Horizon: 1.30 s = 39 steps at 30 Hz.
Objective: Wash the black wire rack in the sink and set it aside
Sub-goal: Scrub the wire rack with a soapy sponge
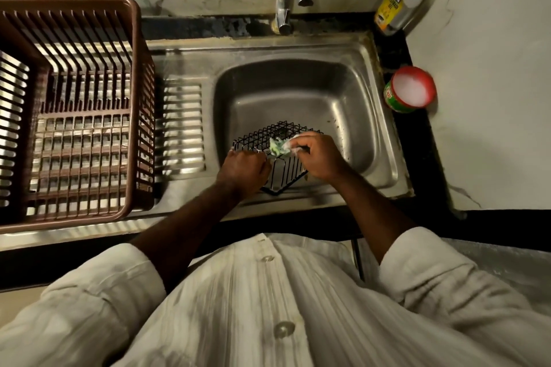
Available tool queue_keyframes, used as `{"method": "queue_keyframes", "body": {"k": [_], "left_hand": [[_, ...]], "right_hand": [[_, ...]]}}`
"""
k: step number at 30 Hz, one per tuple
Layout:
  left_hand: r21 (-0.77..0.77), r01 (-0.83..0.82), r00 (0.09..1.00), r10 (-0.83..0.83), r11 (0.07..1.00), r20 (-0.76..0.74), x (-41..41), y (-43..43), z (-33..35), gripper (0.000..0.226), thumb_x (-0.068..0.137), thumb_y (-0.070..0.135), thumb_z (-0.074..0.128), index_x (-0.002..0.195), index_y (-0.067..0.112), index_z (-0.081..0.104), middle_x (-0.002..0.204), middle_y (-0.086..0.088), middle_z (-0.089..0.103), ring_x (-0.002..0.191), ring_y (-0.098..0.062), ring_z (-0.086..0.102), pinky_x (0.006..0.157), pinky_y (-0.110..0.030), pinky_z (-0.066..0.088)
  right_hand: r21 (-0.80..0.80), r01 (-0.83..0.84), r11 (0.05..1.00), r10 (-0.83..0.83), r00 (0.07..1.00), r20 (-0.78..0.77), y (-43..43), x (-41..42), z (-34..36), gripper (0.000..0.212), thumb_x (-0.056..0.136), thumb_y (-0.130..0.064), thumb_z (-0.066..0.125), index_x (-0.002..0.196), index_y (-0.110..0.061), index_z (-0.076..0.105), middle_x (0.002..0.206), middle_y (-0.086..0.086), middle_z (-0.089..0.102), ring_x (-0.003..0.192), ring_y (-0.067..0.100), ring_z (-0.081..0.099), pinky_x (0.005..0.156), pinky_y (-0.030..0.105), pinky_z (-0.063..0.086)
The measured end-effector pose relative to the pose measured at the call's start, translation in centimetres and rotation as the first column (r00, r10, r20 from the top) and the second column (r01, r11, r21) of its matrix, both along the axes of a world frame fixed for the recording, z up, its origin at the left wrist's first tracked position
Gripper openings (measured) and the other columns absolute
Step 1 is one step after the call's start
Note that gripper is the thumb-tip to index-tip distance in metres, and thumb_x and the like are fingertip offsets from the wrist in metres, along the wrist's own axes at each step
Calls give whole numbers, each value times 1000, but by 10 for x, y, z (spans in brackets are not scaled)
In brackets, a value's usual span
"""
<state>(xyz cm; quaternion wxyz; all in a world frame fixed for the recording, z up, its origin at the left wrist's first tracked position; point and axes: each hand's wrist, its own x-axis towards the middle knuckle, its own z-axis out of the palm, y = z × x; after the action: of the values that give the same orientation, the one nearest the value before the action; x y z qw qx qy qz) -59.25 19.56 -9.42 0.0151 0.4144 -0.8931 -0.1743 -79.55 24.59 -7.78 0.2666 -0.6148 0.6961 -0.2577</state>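
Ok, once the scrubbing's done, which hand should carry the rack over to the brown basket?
Left. The left hand grips the black wire rack at its left edge, and the brown basket sits on that side. The right hand is busy holding the soapy scrubber.

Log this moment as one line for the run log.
stage: scrubbing | left hand: grips rack edge | right hand: holds soapy sponge against rack | rack: in sink
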Motion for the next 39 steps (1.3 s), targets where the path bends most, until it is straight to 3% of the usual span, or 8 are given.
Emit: {"method": "queue_keyframes", "body": {"k": [4, 8, 13, 17, 23, 28, 34, 39], "left_hand": [[-5, -6, 998, 7, 1000, 58, -2, -1, 4, 41, 89, 36, 37, 74, 11, 66, 71, -14, 71, 66, -34, 67, 85, -43, 52], [-32, 22, 990, -18, 999, 138, -6, 0, 6, 37, 96, 33, 40, 85, 11, 68, 84, -13, 74, 77, -33, 69, 100, -48, 43], [-39, 27, 986, -21, 999, 167, -8, 5, 1, 33, 98, 31, 45, 92, 10, 69, 91, -13, 73, 89, -32, 69, 115, -59, 28], [-73, 12, 994, -4, 997, 111, -4, 5, -3, 32, 92, 30, 46, 82, 11, 69, 77, -11, 72, 75, -30, 69, 110, -57, 37], [-71, -31, 990, 40, 997, 133, -5, 9, 2, 28, 83, 28, 47, 78, 9, 66, 79, -12, 69, 75, -33, 65, 81, -44, 48], [-94, -124, 992, 124, 988, -5, -9, 12, 3, 29, 81, 17, 55, 108, 6, 58, 111, -17, 57, 100, -35, 56, 83, -47, 50], [56, 7, 1000, -7, 998, -3, -10, 6, -8, 51, 89, 1, 45, 139, -8, 48, 138, -28, 51, 138, -46, 40, 115, -62, 29], [147, 62, 997, -69, 987, 41, -11, 2, -4, 58, 92, 0, 42, 150, -5, 35, 153, -25, 37, 149, -40, 24, 123, -49, 19]], "right_hand": [[35, 73, 997, -71, 996, -55, -8, -19, -11, 24, 85, 0, 63, 101, -9, 78, 102, 9, 73, 93, 20, 67, 86, 27, 53], [113, 138, 984, -133, 990, -51, -8, -25, -16, 25, 89, -6, 65, 112, -12, 75, 110, 11, 72, 99, 21, 67, 84, 18, 45], [73, -52, 996, 46, 996, 79, -1, -8, -2, 29, 92, -8, 67, 120, -11, 72, 111, 1, 73, 94, 2, 64, 80, 3, 43], [38, -135, 990, 134, 991, 26, 3, -1, -5, 30, 91, -5, 64, 119, -12, 73, 103, 2, 68, 88, 6, 59, 77, 8, 42], [92, -37, 995, 49, 990, -130, -12, -20, -18, 33, 89, 4, 58, 116, -7, 73, 112, 14, 65, 99, 22, 62, 83, 19, 45], [128, 63, 990, -47, 992, -121, -15, -29, -21, 33, 89, 3, 56, 112, -10, 75, 108, 13, 67, 93, 23, 64, 77, 22, 48], [57, -48, 997, 50, 998, -28, -2, -7, -10, 30, 89, -2, 61, 117, -6, 73, 107, 12, 71, 94, 22, 66, 85, 32, 54], [29, -84, 996, 86, 994, -71, 8, -9, -14, 33, 89, 5, 61, 117, -8, 73, 105, 10, 66, 92, 19, 61, 81, 27, 53]]}}
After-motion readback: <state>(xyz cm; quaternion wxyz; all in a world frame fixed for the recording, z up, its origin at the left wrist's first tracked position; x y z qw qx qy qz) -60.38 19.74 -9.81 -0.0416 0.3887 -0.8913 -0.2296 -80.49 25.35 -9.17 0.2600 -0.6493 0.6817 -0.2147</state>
